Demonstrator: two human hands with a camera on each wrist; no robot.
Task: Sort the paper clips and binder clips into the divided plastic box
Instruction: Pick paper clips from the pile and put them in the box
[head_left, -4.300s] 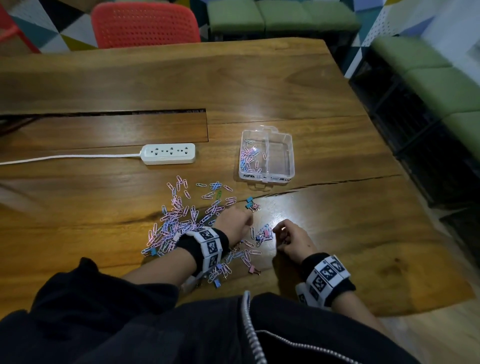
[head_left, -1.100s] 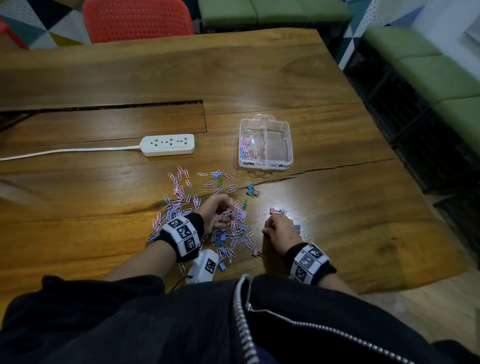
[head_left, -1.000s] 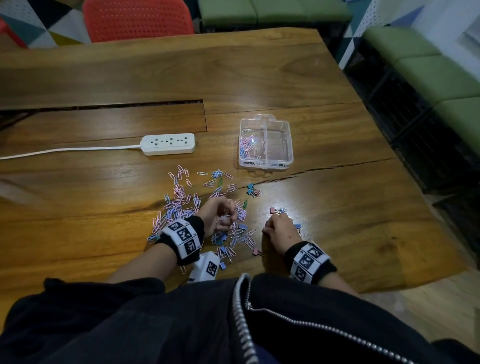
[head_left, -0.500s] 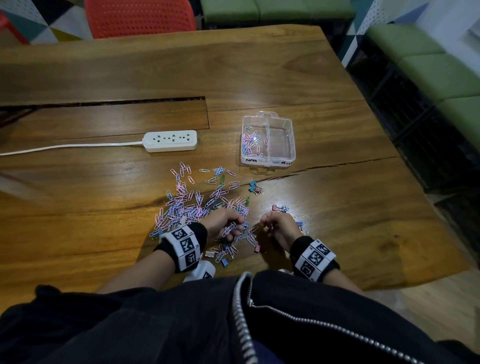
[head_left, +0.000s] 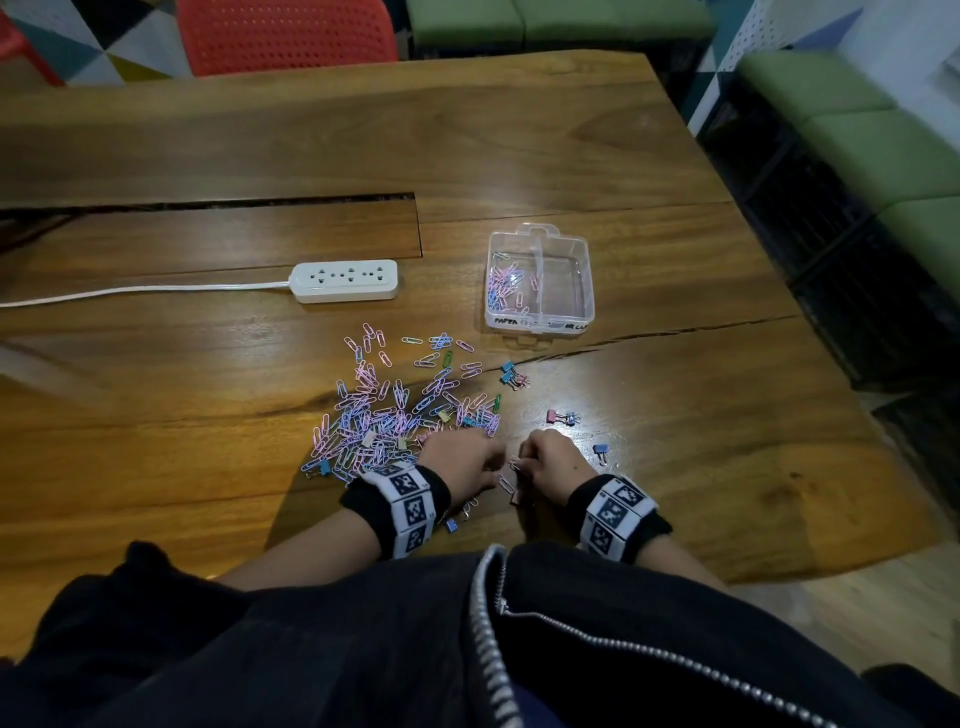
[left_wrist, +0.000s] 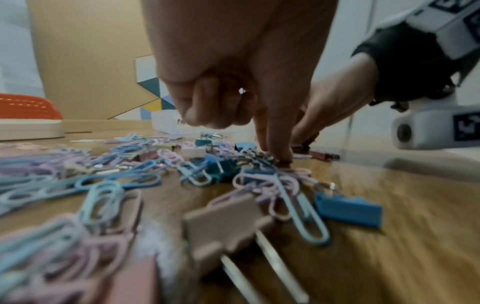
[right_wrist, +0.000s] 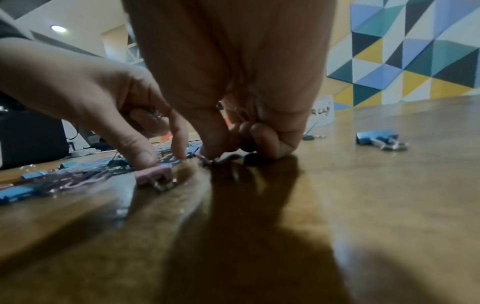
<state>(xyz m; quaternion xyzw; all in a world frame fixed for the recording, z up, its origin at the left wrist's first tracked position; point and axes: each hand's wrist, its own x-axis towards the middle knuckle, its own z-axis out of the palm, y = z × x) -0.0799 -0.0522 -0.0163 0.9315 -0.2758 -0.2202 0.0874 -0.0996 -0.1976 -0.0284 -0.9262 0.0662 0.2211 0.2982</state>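
Both hands sit low at the near edge of the clip pile, and their fingertips are largely hidden from the head camera by the backs of the hands. The left hand (head_left: 460, 457) has most fingers curled under, with the forefinger and thumb reaching down to the surface (head_left: 675, 415) among the clips; whether they actually pinch one cannot be told. The right hand (head_left: 550, 460) is curled, its thumb and forefinger closing on a small dark clip at the surface, blurred in the right wrist view. The paper clips (head_left: 395, 415) lie scattered left and far of the hands, with binder clips mixed in; a pink binder clip (head_left: 558, 417) and a blue binder clip (head_left: 601, 451) lie apart to the right. The divided plastic box (head_left: 540, 322) stands farther off, right of the power strip (head_left: 345, 280); its left compartment holds paper clips, and bare wood lies between it and the hands.
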